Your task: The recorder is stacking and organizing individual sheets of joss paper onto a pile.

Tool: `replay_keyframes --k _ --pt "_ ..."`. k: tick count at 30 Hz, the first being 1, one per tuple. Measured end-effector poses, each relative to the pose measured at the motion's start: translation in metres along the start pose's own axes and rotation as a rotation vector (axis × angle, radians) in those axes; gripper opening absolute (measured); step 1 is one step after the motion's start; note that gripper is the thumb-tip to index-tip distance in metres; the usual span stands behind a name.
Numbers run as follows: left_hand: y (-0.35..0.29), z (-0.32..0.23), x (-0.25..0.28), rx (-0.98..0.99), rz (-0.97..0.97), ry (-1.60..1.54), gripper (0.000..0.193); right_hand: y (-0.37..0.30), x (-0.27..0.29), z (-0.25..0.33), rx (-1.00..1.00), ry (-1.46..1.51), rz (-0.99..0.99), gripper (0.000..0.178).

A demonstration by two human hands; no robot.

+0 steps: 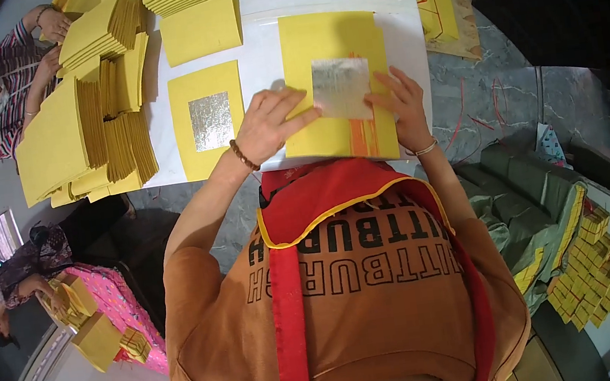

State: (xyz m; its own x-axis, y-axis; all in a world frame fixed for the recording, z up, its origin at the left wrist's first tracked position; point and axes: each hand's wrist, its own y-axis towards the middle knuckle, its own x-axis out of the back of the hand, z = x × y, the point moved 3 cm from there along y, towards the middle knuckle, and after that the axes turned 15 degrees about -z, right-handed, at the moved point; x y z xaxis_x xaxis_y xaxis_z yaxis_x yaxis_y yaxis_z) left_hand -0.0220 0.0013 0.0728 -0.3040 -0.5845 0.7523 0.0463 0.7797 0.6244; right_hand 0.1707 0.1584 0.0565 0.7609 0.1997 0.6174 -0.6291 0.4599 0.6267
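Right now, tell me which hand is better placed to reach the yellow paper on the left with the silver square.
Probably the left hand: it is beside that paper, while the right hand is farther off, at the right edge of the other silver square.

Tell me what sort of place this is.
Probably a small paper-goods workshop: stacked yellow sheets fill much of the white table, yellow bundles are heaped at the right, and the left hand and right hand touch a silver square.
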Motion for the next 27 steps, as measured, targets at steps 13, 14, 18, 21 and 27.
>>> replay_keyframes --k 13,14,18,21,27 --pt "0.007 0.026 -0.038 1.021 0.067 -0.404 0.038 -0.013 -0.025 -0.017 -0.798 0.542 0.019 0.037" --pt "0.007 0.028 -0.040 1.050 0.064 -0.377 0.037 -0.010 -0.028 -0.013 -0.797 0.541 0.016 0.037" --pt "0.010 0.033 -0.041 0.983 0.119 -0.227 0.036 0.002 -0.019 -0.008 -0.877 0.559 -0.119 0.050" --pt "0.014 0.038 -0.044 0.959 0.203 -0.166 0.037 0.005 -0.019 -0.010 -0.896 0.450 -0.046 0.050" --pt "0.016 0.043 -0.047 1.078 0.203 -0.194 0.039 -0.007 -0.036 -0.026 -0.944 0.427 -0.117 0.043"
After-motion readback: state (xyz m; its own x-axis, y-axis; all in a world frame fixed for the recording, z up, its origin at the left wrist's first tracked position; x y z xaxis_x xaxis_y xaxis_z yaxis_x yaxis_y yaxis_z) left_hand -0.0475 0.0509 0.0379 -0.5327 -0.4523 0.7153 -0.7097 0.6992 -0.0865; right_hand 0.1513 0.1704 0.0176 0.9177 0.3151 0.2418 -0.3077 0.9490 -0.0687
